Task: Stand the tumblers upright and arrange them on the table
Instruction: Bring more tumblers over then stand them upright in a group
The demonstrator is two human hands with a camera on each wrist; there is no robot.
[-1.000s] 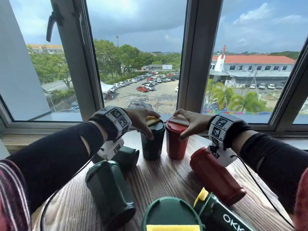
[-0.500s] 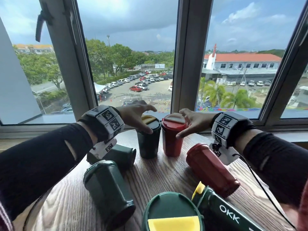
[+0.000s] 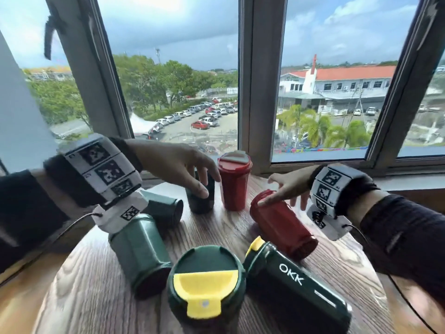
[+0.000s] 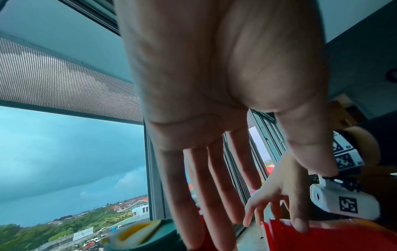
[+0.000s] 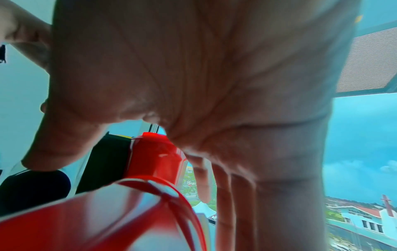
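My left hand [image 3: 190, 172] hangs over the upright dark green tumbler [image 3: 201, 201] at the back of the table, with straight fingers [image 4: 204, 186] reaching down past its yellow-flapped lid [image 4: 137, 232]. An upright red tumbler [image 3: 234, 184] stands just right of it. My right hand [image 3: 285, 188] is spread above a red tumbler [image 3: 281, 225] lying on its side, the thumb touching its lid end. The right wrist view shows this lying red tumbler [image 5: 86, 220] under the palm [image 5: 193, 84]. Neither hand grips anything.
Two green tumblers [image 3: 142, 251] [image 3: 165, 206] lie on their sides at the left. A green tumbler with a yellow flap [image 3: 206, 280] stands at the front, and a dark one marked OKK [image 3: 296, 285] lies beside it. The round wooden table [image 3: 91, 297] sits against the window sill [image 3: 409, 179].
My right hand has left the upright red tumbler's lid and moved back down to the lying red tumbler. My left hand stays over the dark green tumbler. The head view has tilted downward.
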